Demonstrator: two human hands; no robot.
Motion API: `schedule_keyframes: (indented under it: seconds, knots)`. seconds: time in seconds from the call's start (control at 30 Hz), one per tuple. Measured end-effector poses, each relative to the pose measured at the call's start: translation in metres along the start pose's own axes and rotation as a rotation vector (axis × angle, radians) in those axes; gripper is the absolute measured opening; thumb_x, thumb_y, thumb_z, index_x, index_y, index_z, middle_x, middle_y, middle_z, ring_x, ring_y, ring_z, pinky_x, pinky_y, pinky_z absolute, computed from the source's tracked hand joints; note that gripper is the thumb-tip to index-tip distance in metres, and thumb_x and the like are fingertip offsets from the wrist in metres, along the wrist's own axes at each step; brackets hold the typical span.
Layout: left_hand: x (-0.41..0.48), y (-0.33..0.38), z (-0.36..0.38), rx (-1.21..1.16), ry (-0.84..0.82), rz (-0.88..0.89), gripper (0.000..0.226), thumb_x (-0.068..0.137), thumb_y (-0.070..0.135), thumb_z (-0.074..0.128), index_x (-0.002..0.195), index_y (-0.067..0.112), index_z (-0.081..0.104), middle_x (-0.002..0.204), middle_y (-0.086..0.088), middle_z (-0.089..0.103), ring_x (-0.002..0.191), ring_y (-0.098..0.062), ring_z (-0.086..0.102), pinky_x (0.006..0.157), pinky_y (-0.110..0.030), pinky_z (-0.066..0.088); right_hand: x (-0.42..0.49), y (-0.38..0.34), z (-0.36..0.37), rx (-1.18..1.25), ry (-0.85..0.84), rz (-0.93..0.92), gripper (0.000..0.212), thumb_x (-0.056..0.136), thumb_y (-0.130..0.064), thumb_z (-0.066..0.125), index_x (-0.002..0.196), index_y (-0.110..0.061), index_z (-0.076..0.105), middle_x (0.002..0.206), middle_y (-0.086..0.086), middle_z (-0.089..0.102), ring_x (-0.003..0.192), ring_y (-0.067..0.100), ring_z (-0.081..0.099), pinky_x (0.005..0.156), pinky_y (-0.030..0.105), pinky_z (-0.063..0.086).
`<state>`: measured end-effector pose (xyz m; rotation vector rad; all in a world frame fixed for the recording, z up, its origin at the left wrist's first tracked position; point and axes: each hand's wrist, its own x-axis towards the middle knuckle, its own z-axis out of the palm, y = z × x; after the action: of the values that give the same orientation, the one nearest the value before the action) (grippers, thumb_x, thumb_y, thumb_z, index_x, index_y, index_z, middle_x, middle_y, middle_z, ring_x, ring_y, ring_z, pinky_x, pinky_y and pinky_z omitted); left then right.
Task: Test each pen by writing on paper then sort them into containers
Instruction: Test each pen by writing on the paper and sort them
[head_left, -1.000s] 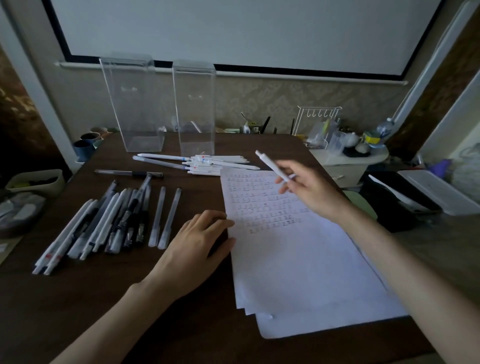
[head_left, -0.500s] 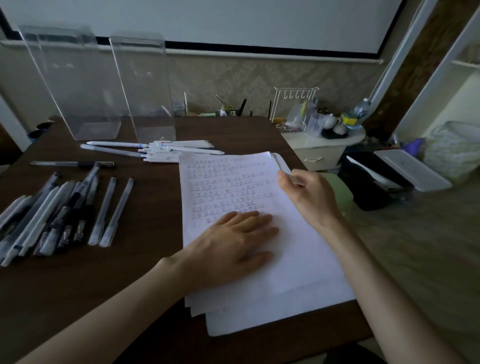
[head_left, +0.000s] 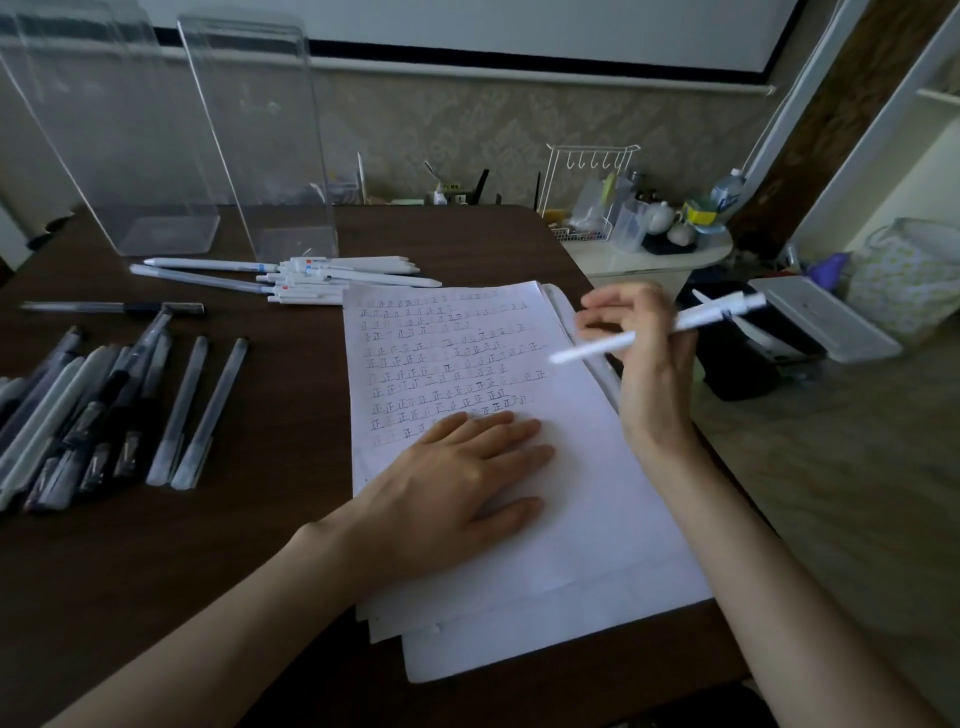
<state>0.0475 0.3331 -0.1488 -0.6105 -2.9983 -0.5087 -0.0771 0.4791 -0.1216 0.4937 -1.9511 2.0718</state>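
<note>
A stack of white paper (head_left: 582, 519) lies on the dark wooden table (head_left: 260, 545), its top half covered in rows of small written marks. My left hand (head_left: 462, 483) rests flat on the sheet with straight fingers. My right hand (head_left: 644, 353) holds a white pen (head_left: 660, 332) above the paper's right edge, tip pointing left. A row of dark and grey pens (head_left: 104, 410) lies at the left. A pile of white pens (head_left: 322, 275) sits before two tall clear containers (head_left: 260, 135).
A single black pen (head_left: 114, 308) lies alone left of the paper. Right of the table stands a low white shelf (head_left: 649, 254) with a wire rack, cups and bottles. A black box and a white tray (head_left: 821, 322) sit on the floor.
My left hand slid from the table onto the paper. My right hand dipped to the paper's right edge, then lifted with the white pen, now pointing left. The view moved closer and rightward.
</note>
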Motion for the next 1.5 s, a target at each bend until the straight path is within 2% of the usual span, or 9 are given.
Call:
schedule_keyframes:
  seconds: [0.1,0.27,0.37,0.47,0.63,0.8,1.03,1.23,1.5]
  knots:
    - [0.0,0.0,0.0,-0.002,-0.006,-0.002,0.062,0.09,0.059,0.018,0.146,0.033,0.028,0.154,0.01,0.02,0.142,-0.008,0.012,0.113,-0.025,0.004,0.0,0.007,0.001,-0.088,-0.143,0.166,0.052,0.09,-0.045,0.033,0.077,-0.008,0.067,0.06,0.003,0.068,0.055,0.009,0.056,0.054,0.019,0.043]
    - [0.0,0.0,0.001,-0.014,-0.003,0.007,0.061,0.091,0.058,0.019,0.145,0.032,0.03,0.154,0.009,0.022,0.142,-0.009,0.014,0.114,-0.028,0.009,-0.004,0.015,0.006,-0.261,-0.334,0.097,0.02,0.084,-0.016,0.069,0.07,-0.006,0.059,0.058,0.001,0.06,0.054,0.005,0.05,0.052,0.017,0.039]
    - [0.002,-0.003,0.0,-0.03,0.006,0.011,0.06,0.091,0.058,0.023,0.144,0.032,0.032,0.153,0.008,0.026,0.141,-0.009,0.017,0.114,-0.028,0.011,-0.002,0.019,0.004,-0.371,-0.33,0.123,0.028,0.081,-0.004,0.066,0.063,-0.006,0.044,0.05,0.003,0.044,0.043,0.003,0.038,0.044,0.016,0.03]
    - [0.003,-0.004,-0.001,-0.038,-0.008,0.01,0.061,0.09,0.059,0.021,0.145,0.033,0.029,0.153,0.01,0.024,0.141,-0.007,0.015,0.113,-0.026,0.008,-0.002,0.018,0.004,-0.44,-0.348,0.122,0.03,0.077,0.003,0.058,0.059,-0.006,0.036,0.048,0.008,0.037,0.037,0.002,0.04,0.042,0.021,0.028]
    - [0.002,-0.002,0.0,-0.025,-0.004,0.015,0.063,0.089,0.06,0.018,0.145,0.033,0.03,0.153,0.009,0.025,0.141,-0.008,0.016,0.112,-0.025,0.006,-0.002,0.021,0.003,-0.449,-0.399,0.085,0.029,0.083,0.0,0.059,0.061,-0.003,0.039,0.047,0.007,0.042,0.038,0.002,0.043,0.044,0.018,0.033]
    - [0.001,-0.001,0.002,-0.016,0.004,0.016,0.063,0.09,0.06,0.018,0.145,0.032,0.031,0.153,0.008,0.026,0.141,-0.009,0.017,0.112,-0.025,0.007,-0.002,0.025,0.005,-0.498,-0.398,0.033,0.038,0.082,0.0,0.06,0.059,-0.012,0.033,0.052,0.001,0.028,0.051,0.009,0.028,0.049,0.027,0.027]
    - [0.001,-0.001,0.001,-0.018,-0.005,0.011,0.063,0.09,0.06,0.017,0.145,0.033,0.03,0.153,0.008,0.025,0.141,-0.008,0.016,0.113,-0.027,0.008,-0.004,0.02,0.005,-0.487,-0.4,0.04,0.03,0.08,0.005,0.058,0.06,-0.003,0.037,0.053,0.007,0.027,0.04,0.003,0.035,0.042,0.008,0.027]
    - [0.001,-0.002,0.001,-0.023,-0.008,0.011,0.064,0.089,0.061,0.016,0.145,0.033,0.028,0.154,0.009,0.022,0.142,-0.008,0.014,0.113,-0.027,0.006,-0.003,0.021,0.005,-0.478,-0.382,0.032,0.031,0.08,0.005,0.058,0.06,-0.004,0.036,0.054,0.005,0.026,0.042,0.005,0.029,0.042,0.009,0.027]
    - [0.001,-0.003,0.002,-0.015,-0.004,0.015,0.063,0.09,0.06,0.017,0.145,0.034,0.028,0.154,0.009,0.022,0.141,-0.008,0.013,0.11,-0.023,0.002,-0.003,0.023,0.004,-0.473,-0.409,0.046,0.03,0.081,0.004,0.059,0.06,0.002,0.038,0.054,0.011,0.03,0.041,0.004,0.035,0.044,0.009,0.03]
